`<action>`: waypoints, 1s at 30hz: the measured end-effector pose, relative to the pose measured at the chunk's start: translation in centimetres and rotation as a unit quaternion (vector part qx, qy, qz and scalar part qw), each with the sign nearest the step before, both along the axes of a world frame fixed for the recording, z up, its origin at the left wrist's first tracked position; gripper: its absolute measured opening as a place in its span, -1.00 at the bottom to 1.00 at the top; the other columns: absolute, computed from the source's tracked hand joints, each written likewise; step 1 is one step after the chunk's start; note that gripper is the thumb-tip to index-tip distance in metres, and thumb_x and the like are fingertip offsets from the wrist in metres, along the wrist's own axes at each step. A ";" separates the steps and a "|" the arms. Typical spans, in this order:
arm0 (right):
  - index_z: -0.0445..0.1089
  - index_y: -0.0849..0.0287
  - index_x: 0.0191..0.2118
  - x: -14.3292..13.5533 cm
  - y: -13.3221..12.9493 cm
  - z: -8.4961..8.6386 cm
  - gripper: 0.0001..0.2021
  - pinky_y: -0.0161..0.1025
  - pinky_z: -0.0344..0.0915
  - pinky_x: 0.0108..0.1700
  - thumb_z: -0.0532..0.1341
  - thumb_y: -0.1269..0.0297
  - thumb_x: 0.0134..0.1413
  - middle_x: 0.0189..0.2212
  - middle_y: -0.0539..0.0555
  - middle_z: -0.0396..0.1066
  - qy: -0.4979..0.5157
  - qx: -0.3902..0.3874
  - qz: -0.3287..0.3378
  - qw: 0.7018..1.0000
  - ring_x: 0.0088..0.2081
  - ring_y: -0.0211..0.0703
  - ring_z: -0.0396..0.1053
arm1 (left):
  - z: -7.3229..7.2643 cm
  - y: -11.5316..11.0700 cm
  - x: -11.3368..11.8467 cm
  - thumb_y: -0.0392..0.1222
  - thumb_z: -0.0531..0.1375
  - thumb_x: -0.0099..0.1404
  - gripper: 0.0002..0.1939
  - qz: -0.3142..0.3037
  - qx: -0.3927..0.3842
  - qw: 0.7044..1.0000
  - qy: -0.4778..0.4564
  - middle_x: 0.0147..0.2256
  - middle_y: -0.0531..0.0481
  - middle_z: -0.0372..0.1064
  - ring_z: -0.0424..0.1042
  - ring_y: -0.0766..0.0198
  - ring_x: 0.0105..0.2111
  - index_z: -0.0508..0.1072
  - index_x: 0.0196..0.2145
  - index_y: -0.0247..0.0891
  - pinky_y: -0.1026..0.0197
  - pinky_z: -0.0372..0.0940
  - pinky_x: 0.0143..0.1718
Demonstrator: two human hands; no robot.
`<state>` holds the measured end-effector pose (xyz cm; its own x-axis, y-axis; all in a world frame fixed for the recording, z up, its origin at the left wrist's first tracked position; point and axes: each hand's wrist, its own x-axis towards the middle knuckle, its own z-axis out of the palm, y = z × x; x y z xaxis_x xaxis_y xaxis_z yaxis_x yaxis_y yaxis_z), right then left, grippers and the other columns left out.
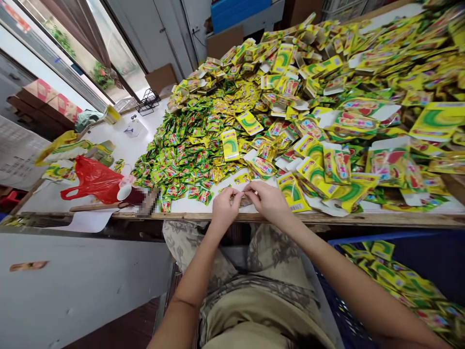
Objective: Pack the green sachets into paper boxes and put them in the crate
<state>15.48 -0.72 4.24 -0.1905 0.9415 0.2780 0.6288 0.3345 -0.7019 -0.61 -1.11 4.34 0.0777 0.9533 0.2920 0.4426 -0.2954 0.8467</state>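
Observation:
Close to the table's front edge, my left hand [225,204] and my right hand [268,201] meet with fingertips pinched. Between them is a small packet [247,199], mostly covered by my fingers, so its print cannot be made out. Just behind the hands lies a yellow packet [241,177] on the white tabletop. Small green sachets [181,150] with red fruit pictures are heaped to the left. To the right of my right hand, a flat yellow box [293,193] with a green swirl rests near the edge.
Yellow boxes [290,58] pile high across the back and right. At left are a red plastic bag [96,179], a dark cup [135,195] and a black wire rack [148,102]. A blue crate [366,237] holding filled yellow boxes [407,281] stands below the table at right.

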 end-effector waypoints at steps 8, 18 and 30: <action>0.28 0.21 -0.26 0.3 3.0 -1.0 -0.70 -0.28 0.29 -0.38 0.29 0.31 -0.19 -0.26 0.09 0.36 0.218 -0.265 -0.010 0.939 -0.40 -0.25 0.31 | -1.9 0.2 1.8 -0.16 0.30 0.06 -0.71 0.061 -0.112 0.950 -0.286 -0.39 0.07 0.32 0.34 0.36 -0.40 0.27 -0.31 -0.22 0.30 0.22 -0.30; 0.29 0.17 -0.40 0.6 3.5 -0.8 -0.78 -0.37 0.10 -0.53 0.22 0.26 -0.31 -0.51 -0.06 0.25 0.305 -0.371 0.072 0.874 -0.50 -0.33 0.18 | -0.9 1.7 2.6 -0.29 0.18 0.00 -0.90 0.006 -0.191 0.937 -0.294 -0.46 0.08 0.33 0.26 0.40 -0.46 0.39 -0.43 -0.28 0.33 0.16 -0.38; 0.27 0.16 -0.35 0.2 2.9 -1.4 -0.69 -0.31 0.24 -0.44 0.27 0.12 -0.25 -0.45 -0.03 0.29 0.365 -0.312 0.028 0.877 -0.46 -0.27 0.24 | -2.9 1.3 1.1 -0.18 0.41 -0.07 -0.59 -0.052 -0.164 0.943 -0.284 -0.25 -0.04 0.44 0.43 0.27 -0.22 0.42 -0.24 -0.25 0.21 0.28 -0.09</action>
